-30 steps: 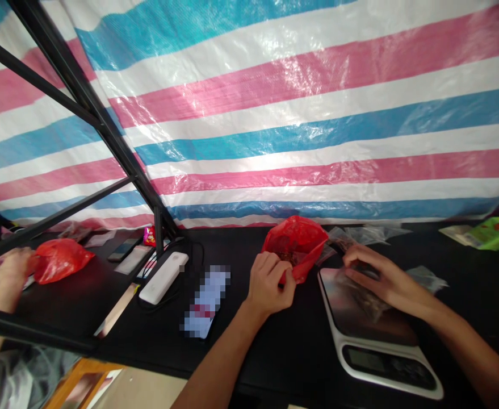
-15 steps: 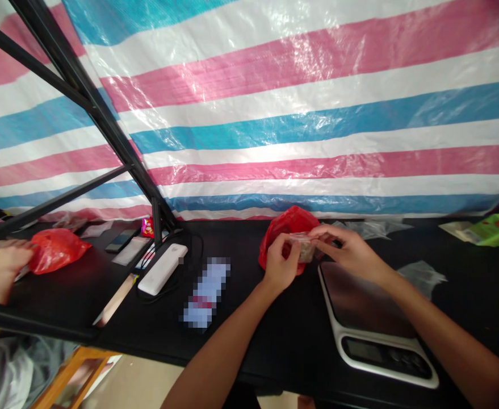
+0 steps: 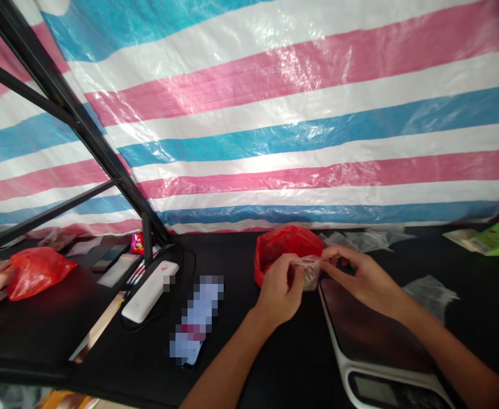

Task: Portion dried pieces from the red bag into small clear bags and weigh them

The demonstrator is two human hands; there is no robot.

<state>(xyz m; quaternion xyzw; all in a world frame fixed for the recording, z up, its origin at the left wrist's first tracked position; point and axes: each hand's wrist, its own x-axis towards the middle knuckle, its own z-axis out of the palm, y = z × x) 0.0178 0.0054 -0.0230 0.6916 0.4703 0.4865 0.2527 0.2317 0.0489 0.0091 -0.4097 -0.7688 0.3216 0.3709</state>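
Clear plastic packet [image 3: 311, 272] is held over the black table [image 3: 236, 267], just above a corner of the digital scale [image 3: 372, 329] and against the red plastic bag [image 3: 287, 247], pinched by the nearly closed fingers [image 3: 332, 258] of the left hand [image 3: 279, 295] and right hand [image 3: 360, 278].

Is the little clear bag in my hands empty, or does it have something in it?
Not empty: the clear bag pinched between your left hand and right hand shows brownish pieces inside.
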